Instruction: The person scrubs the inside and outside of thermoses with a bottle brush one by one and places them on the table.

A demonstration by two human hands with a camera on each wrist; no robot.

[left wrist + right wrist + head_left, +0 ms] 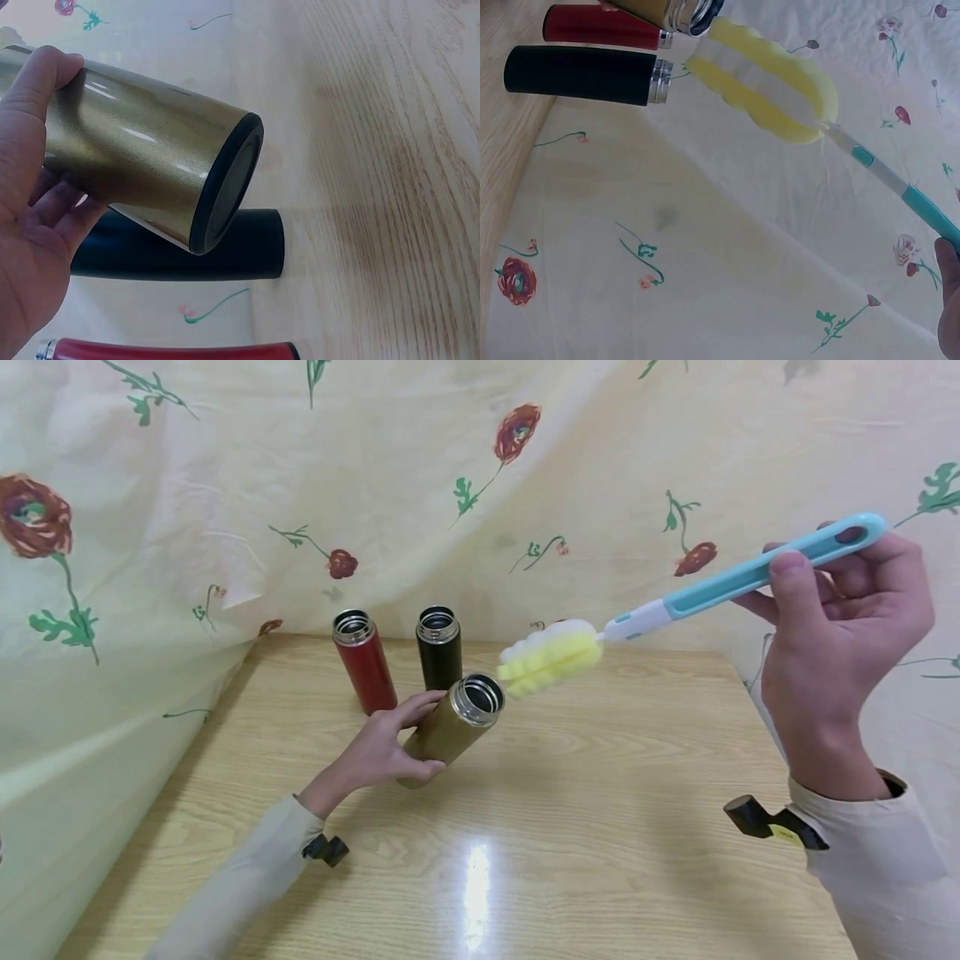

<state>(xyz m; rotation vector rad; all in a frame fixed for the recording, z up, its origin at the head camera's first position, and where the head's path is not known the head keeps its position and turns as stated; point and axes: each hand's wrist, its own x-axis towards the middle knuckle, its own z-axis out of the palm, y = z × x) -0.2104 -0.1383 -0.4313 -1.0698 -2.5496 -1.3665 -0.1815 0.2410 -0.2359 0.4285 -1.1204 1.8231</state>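
My left hand (382,752) has its grip curled round the gold flask (450,727), thumb on one side and fingers on the other. The flask is tilted, open mouth up and toward the brush, its base lifted off the tabletop (600,827) in the left wrist view. My right hand (840,635) pinches the blue handle of the brush (705,589) between thumb and fingers, held well above the tabletop and to the right of the gold flask. The brush's yellow-and-white sponge head (551,656) hangs just beside the flask's mouth, at its rim; I cannot tell whether they touch. Behind the gold flask stand the black flask (439,647) and, to its left, the red flask (364,662), both upright with open mouths, near each other but apart. Behind them hangs a floral cloth (225,527).
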